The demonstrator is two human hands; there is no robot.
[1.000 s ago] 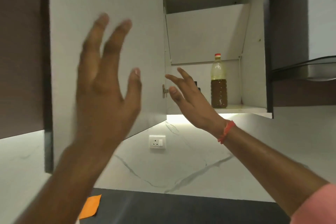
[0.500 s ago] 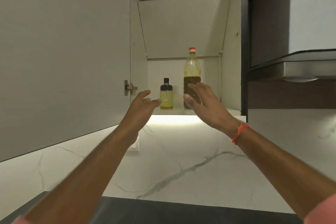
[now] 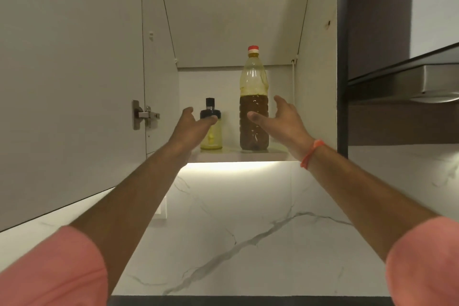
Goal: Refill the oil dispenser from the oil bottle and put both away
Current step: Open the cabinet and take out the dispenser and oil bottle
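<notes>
1. Overhead, both arms reach into an open wall cabinet [image 3: 320,62].
2. Left hand [image 3: 192,126], fingers spread, frames the oil dispenser [image 3: 211,135], holding nothing.
3. Right hand [image 3: 280,122], fingers spread, flanks the upright oil bottle [image 3: 253,97] on the shelf [image 3: 238,155], ungripped.

I see the oil bottle [image 3: 253,97] as clear, ribbed plastic with a glossy red cap. The oil dispenser [image 3: 211,129] looks like clear glass or plastic, I can't tell which, under a shiny black top. The cupboard door [image 3: 69,77] is smooth, matt laminate, its hinge [image 3: 141,115] brushed metal. The wall [image 3: 248,218] is polished veined marble. My sleeves [image 3: 422,261] are soft pink cloth.
</notes>
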